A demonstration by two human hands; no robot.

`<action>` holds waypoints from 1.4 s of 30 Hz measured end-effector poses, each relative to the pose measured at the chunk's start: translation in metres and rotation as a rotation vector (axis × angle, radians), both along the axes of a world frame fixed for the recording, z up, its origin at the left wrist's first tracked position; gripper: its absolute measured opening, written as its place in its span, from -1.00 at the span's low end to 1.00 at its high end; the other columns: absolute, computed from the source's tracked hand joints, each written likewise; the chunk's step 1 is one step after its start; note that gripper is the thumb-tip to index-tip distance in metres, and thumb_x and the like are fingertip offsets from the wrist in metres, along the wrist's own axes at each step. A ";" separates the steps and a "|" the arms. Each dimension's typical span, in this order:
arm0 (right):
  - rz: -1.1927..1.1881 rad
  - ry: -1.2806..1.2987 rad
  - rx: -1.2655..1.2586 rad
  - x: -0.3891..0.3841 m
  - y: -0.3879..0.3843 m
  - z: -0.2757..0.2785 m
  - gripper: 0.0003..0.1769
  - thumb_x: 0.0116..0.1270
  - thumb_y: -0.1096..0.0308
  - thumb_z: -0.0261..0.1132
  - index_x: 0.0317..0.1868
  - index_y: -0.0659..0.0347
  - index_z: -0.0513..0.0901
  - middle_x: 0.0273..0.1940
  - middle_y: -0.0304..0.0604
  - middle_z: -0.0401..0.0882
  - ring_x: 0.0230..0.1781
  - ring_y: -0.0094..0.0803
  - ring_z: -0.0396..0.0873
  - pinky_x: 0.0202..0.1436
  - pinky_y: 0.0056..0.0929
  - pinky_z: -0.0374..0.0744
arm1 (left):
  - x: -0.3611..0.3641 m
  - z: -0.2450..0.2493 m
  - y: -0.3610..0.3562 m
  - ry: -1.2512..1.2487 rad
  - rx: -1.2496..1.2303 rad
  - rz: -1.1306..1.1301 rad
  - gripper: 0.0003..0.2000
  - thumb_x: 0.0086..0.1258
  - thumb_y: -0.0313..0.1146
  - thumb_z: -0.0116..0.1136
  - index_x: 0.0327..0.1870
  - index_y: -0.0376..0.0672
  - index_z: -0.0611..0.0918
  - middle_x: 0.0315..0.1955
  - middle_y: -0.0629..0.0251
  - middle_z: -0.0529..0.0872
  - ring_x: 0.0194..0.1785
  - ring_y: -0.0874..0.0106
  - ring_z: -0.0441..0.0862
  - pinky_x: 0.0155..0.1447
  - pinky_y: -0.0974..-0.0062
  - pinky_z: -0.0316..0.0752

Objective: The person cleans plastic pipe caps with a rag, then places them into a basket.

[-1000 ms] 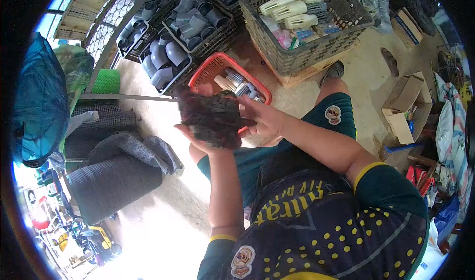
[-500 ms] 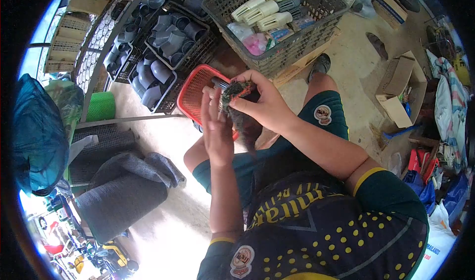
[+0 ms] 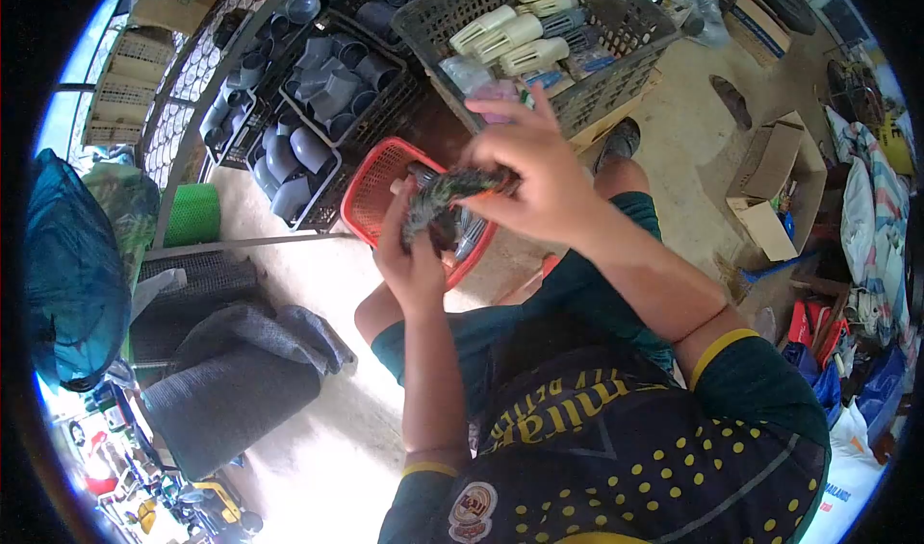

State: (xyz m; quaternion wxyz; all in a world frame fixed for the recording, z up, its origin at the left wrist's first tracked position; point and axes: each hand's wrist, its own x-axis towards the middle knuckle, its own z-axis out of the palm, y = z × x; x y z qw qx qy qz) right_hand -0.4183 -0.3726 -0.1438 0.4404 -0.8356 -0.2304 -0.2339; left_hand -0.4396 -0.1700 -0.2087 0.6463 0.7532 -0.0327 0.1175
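Observation:
A dark green, stringy bundle [image 3: 439, 198], with a touch of orange near its right end, is stretched between my hands above a red plastic basket [image 3: 364, 198]. It looks like bunched netting, though the blur hides its exact kind. My left hand [image 3: 412, 267] grips the lower left end between thumb and fingers. Pinching the upper right end between thumb and index finger, my right hand [image 3: 539, 174] has its other fingers raised. Grey pieces [image 3: 470, 236] lie inside the basket, partly covered by the bundle and my hands.
Beyond the basket stands a large dark crate [image 3: 616, 92] holding cream slotted pieces [image 3: 510, 36]. Black crates of grey pipe fittings [image 3: 332, 82] are at the upper left. A rolled dark mesh [image 3: 236, 400] lies left, and an open cardboard box [image 3: 770, 183] sits right.
My left hand has gone from spread fingers to holding the bundle's lower left end. My right hand has shifted slightly right. The dark tail no longer hangs down.

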 end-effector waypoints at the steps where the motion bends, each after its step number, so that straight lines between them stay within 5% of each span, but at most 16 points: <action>1: -0.033 0.012 -0.079 0.001 -0.007 0.006 -0.62 -0.01 0.33 0.59 -0.37 0.20 0.50 0.07 -0.08 0.62 0.25 -0.10 0.56 0.35 -0.06 0.42 | 0.006 0.011 0.003 0.019 -0.060 0.009 -0.52 0.31 -0.70 -0.15 0.27 -0.39 0.56 0.05 0.09 0.71 0.11 0.38 0.66 0.27 0.41 0.49; 5: 0.376 0.391 -0.030 -0.011 -0.017 0.021 -0.61 0.07 0.18 0.58 -0.36 0.19 0.53 -0.03 -0.09 0.58 0.13 -0.11 0.58 0.27 -0.01 0.43 | 0.023 0.044 0.005 0.151 -0.158 0.002 -0.59 0.37 -0.66 -0.21 0.17 -0.36 0.60 0.01 0.15 0.69 0.04 0.41 0.65 0.19 0.48 0.52; 6: 0.403 0.039 -0.139 -0.012 -0.013 0.014 -0.64 0.13 0.15 0.55 -0.32 0.17 0.57 0.05 -0.03 0.54 0.12 -0.07 0.54 0.20 -0.08 0.45 | 0.026 0.044 0.002 0.128 -0.264 -0.044 -0.64 0.42 -0.63 -0.22 0.12 -0.36 0.60 -0.02 0.18 0.69 0.02 0.41 0.65 0.15 0.50 0.52; 9: 0.532 -0.019 0.055 -0.017 -0.012 0.006 -0.72 0.18 0.19 0.50 -0.28 0.14 0.60 0.05 -0.03 0.51 0.07 -0.06 0.52 0.11 -0.23 0.50 | 0.023 0.061 0.001 0.180 -0.171 -0.090 -0.69 0.45 -0.61 -0.19 0.08 -0.35 0.59 -0.04 0.17 0.69 0.01 0.42 0.65 0.14 0.48 0.54; 13: 0.314 0.249 0.493 -0.014 -0.004 -0.011 -0.67 0.20 0.23 0.51 -0.16 0.22 0.63 0.15 -0.03 0.51 0.17 -0.19 0.51 0.19 -0.25 0.47 | 0.010 0.083 -0.003 0.266 -0.494 -0.267 -0.77 0.43 -0.51 -0.07 0.01 -0.33 0.57 -0.11 0.16 0.69 -0.02 0.37 0.67 0.12 0.39 0.58; 15: 0.364 0.404 0.448 -0.017 -0.006 -0.010 -0.61 0.21 0.23 0.51 -0.08 0.30 0.63 -0.01 -0.05 0.62 0.04 -0.26 0.59 0.11 -0.28 0.52 | 0.009 0.085 0.001 0.308 -0.657 -0.370 -0.78 0.41 -0.46 -0.03 -0.01 -0.33 0.57 -0.13 0.14 0.68 -0.04 0.34 0.68 0.10 0.35 0.59; 20: 0.455 0.443 0.233 -0.011 -0.024 0.012 -0.66 0.25 0.27 0.47 -0.08 0.30 0.64 -0.18 -0.03 0.68 -0.10 -0.27 0.66 -0.01 -0.33 0.56 | 0.015 0.038 0.046 0.115 -0.736 -0.866 -0.43 0.43 0.02 -0.08 0.10 -0.40 0.56 0.11 -0.21 0.64 0.14 -0.01 0.65 0.25 0.01 0.51; 23: 0.525 0.319 0.177 -0.007 -0.026 0.033 -0.70 0.24 0.32 0.45 -0.08 0.28 0.65 -0.18 -0.01 0.69 -0.12 -0.15 0.68 -0.03 -0.27 0.56 | 0.011 0.010 0.048 0.355 -1.172 -0.742 -0.35 0.48 0.14 -0.15 0.17 -0.38 0.55 0.11 -0.18 0.64 0.16 0.00 0.63 0.25 0.02 0.52; 25: 0.591 0.341 0.110 0.001 -0.024 0.030 -0.70 0.19 0.34 0.46 -0.11 0.27 0.65 -0.18 -0.02 0.69 -0.13 -0.06 0.67 -0.04 -0.21 0.56 | 0.009 0.004 0.031 0.481 -0.736 -0.529 -0.32 0.56 0.19 -0.18 0.33 -0.32 0.44 0.13 -0.04 0.62 0.21 0.10 0.60 0.26 0.08 0.54; 27: 0.692 0.357 0.076 0.014 -0.022 0.022 -0.69 0.15 0.33 0.48 -0.12 0.26 0.66 -0.18 -0.02 0.69 -0.13 -0.04 0.66 -0.04 -0.18 0.56 | 0.004 -0.007 0.014 0.705 -1.031 -0.618 -0.38 0.59 0.08 -0.08 0.40 -0.31 0.36 0.18 -0.02 0.58 0.20 0.17 0.61 0.37 0.14 0.47; 28: 0.700 0.256 0.050 0.023 -0.021 0.017 -0.67 0.13 0.32 0.52 -0.14 0.23 0.63 -0.23 -0.06 0.62 -0.14 -0.08 0.63 -0.10 -0.17 0.53 | 0.006 -0.014 0.010 0.796 -0.908 -0.569 -0.42 0.59 -0.06 0.00 0.45 -0.27 0.29 0.22 0.04 0.56 0.22 0.19 0.59 0.41 0.21 0.44; 31: 0.480 0.330 -0.071 0.041 -0.026 0.011 -0.66 0.07 0.34 0.54 -0.16 0.19 0.63 -0.26 -0.09 0.61 -0.15 -0.10 0.62 -0.10 -0.18 0.54 | -0.005 -0.003 -0.040 0.585 -0.962 -0.514 -0.39 0.53 -0.05 0.08 0.46 -0.23 0.28 0.26 0.14 0.53 0.27 0.22 0.55 0.42 0.24 0.42; 33: 0.448 0.416 -0.094 0.056 -0.030 0.008 -0.63 0.01 0.35 0.57 -0.16 0.14 0.65 -0.22 -0.13 0.59 -0.15 -0.13 0.62 -0.12 -0.21 0.54 | -0.010 -0.040 -0.032 0.524 -1.029 -0.751 -0.17 0.31 0.02 0.33 0.49 -0.21 0.22 0.32 0.20 0.44 0.38 0.28 0.42 0.45 0.22 0.34; 35: 0.507 0.471 -0.079 0.072 -0.036 0.008 -0.61 -0.02 0.36 0.57 -0.16 0.13 0.65 -0.19 -0.13 0.58 -0.12 -0.15 0.61 -0.10 -0.23 0.54 | -0.005 -0.032 -0.050 0.564 -0.864 -0.573 -0.13 0.26 0.04 0.38 0.47 -0.26 0.23 0.27 0.16 0.47 0.34 0.26 0.45 0.40 0.22 0.38; 40: 0.482 0.839 0.104 0.177 -0.081 -0.031 -0.48 0.14 0.28 0.55 0.14 0.05 0.63 0.22 -0.14 0.59 0.30 -0.31 0.48 0.22 -0.27 0.56 | -0.006 -0.036 -0.039 0.516 -0.984 -0.622 -0.10 0.28 0.09 0.35 0.49 -0.29 0.21 0.34 0.03 0.45 0.39 0.16 0.45 0.42 0.08 0.38; 42: 0.230 0.633 -0.240 0.231 -0.112 -0.073 -0.42 0.10 0.35 0.49 0.18 0.10 0.61 0.17 -0.10 0.63 0.11 -0.19 0.64 0.17 -0.28 0.58 | 0.001 -0.021 -0.042 0.683 -1.190 -0.567 -0.21 0.43 0.08 0.16 0.51 -0.28 0.23 0.41 -0.01 0.40 0.43 0.05 0.40 0.47 -0.01 0.32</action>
